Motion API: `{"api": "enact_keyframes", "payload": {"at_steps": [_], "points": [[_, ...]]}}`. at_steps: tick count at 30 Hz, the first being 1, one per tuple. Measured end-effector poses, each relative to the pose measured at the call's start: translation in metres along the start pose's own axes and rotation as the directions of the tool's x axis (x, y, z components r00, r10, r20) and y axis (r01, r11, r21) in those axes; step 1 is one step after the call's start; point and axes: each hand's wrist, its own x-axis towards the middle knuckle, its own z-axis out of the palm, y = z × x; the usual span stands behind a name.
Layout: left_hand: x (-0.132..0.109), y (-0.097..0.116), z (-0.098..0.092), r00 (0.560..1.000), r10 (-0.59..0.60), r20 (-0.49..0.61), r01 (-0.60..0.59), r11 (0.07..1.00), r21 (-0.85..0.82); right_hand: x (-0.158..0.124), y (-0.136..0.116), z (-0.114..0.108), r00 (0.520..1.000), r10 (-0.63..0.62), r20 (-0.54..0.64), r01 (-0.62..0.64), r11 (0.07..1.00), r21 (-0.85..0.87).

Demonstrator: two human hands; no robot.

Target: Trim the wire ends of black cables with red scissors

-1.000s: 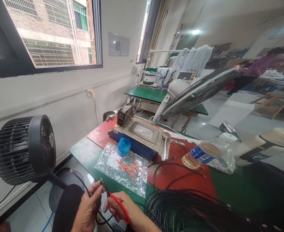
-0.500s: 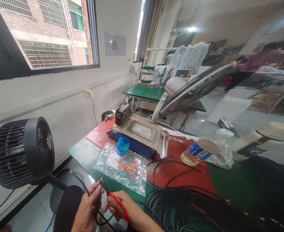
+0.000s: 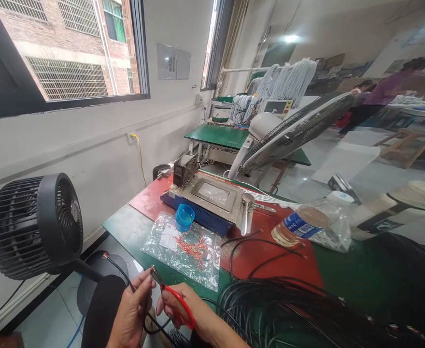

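Note:
My left hand [image 3: 134, 304] pinches a black cable [image 3: 153, 330] close to its stripped end, which pokes up between thumb and forefinger. My right hand [image 3: 183, 305] is wrapped round red-handled scissors [image 3: 179, 300]. Their blades meet the cable end just past my left fingertips; whether they are fully closed on it is too small to tell. Another length of black cable with bare wire ends [image 3: 106, 255] sticks out left of my left hand. Beyond my hands a clear plastic bag [image 3: 205, 273] lies on the table, scattered with small red and pale bits.
A blue cup [image 3: 184, 218] stands by a blue-sided metal device [image 3: 205, 215] with a small fan. Coiled black cables [image 3: 256, 309] heap up at right, near a labelled bottle [image 3: 299, 226]. A black fan [image 3: 35, 224] stands left. A person in purple [image 3: 386, 89] is far off.
The view has shifted very slightly. Both hands keep nearly the same pose, with the scissors still at the cable end.

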Motion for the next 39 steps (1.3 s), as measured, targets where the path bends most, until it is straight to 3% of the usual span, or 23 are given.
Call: {"api": "enact_keyframes", "payload": {"at_steps": [7,19,32,39], "points": [[-0.005,0.003,0.008,0.999,0.015,-0.050,-0.014,1.000,0.008,-0.001,-0.003,0.001,1.000,-0.001,0.002,0.001,1.000,-0.008],[0.001,-0.004,0.002,1.000,0.010,-0.009,-0.010,0.998,0.058,0.002,0.007,-0.002,1.000,0.026,0.004,-0.026,1.000,0.013],[0.002,-0.006,0.002,0.991,0.135,-0.014,-0.132,0.980,0.146,0.000,0.004,-0.002,0.999,0.032,0.028,-0.032,0.999,-0.001],[-0.001,-0.002,0.005,0.974,0.228,-0.016,-0.218,0.948,0.230,-0.002,-0.001,0.003,0.997,0.066,0.028,-0.068,0.995,0.076]]}}
